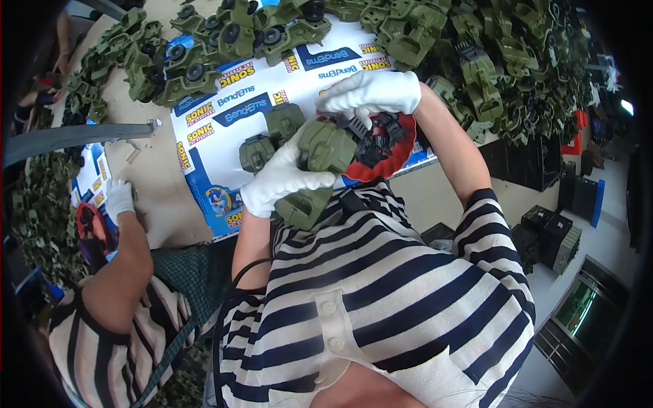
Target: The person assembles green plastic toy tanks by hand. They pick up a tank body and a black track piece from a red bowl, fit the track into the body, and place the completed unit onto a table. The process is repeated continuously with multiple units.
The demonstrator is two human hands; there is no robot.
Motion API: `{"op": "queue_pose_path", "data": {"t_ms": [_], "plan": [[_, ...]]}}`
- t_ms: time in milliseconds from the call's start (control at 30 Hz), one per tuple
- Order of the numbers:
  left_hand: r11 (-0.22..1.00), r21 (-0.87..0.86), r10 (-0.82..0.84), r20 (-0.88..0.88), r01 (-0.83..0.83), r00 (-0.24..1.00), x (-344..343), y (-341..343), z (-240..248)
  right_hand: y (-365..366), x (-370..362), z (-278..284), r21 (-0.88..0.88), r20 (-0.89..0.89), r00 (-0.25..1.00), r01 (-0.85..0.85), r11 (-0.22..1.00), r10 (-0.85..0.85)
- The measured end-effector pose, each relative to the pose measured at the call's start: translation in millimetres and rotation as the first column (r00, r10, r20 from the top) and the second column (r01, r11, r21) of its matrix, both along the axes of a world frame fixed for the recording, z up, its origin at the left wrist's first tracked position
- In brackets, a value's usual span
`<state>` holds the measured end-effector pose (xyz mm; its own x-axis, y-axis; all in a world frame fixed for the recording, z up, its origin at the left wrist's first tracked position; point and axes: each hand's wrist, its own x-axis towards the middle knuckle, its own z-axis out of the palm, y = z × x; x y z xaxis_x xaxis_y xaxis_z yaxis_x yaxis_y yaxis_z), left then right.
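My left hand (289, 175), in a white glove, is closed round an olive-green plastic toy vehicle body (328, 146) above the table's near edge. My gloved right hand (374, 94) reaches in from the right, its fingers bent over a small black slotted plastic part (356, 125) against the body's upper right side. Glove fingers partly hide that contact. Just below my right hand, a red bowl (406, 151) holds loose black plastic parts (381, 141). Green toy bodies (284, 121) lie beyond my left hand, and another green piece (304, 206) is below it.
Piles of green toy vehicles (476, 61) cover the table's far side and right; some at the far left have black wheels (231, 32). Printed sheets (238, 95) lie under the work. A grey metal bar (81, 136) juts in from the left, near a co-worker's gloved hand (119, 197).
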<state>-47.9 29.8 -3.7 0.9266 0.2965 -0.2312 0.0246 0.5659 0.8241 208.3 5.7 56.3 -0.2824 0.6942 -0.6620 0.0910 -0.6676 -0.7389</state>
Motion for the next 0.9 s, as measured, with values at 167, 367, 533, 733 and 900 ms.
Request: {"op": "queue_pose_path", "data": {"t_ms": [167, 367, 533, 733, 900], "plan": [[0.979, -0.192, 0.069, 0.017, -0.064, 0.997, -21.6, 7.9, -18.8, 0.9, 11.0, -17.1, 0.385, -0.242, 0.955, -0.069, 0.921, 0.172], [0.975, -0.029, 0.219, -0.028, -0.220, 0.975, -13.7, 1.0, -5.7, -11.8, -22.5, -18.0, 0.316, -0.082, 0.990, 0.132, 0.939, -0.111], [0.769, 0.614, 0.400, -0.250, -0.175, 0.882, 0.9, -9.7, -7.5, -13.6, -37.1, -23.5, 0.276, 0.015, 0.934, 0.339, 0.899, -0.357], [0.721, 0.671, 0.477, -0.301, -0.172, 0.826, 8.9, -8.5, 14.9, -21.3, -33.5, -29.2, 0.325, -0.048, 0.905, 0.414, 0.850, -0.423], [0.965, -0.069, 0.245, -0.093, -0.252, 0.965, -8.8, 5.6, 23.1, -20.2, -7.7, -39.3, 0.434, -0.338, 0.910, 0.376, 0.819, -0.239]]}}
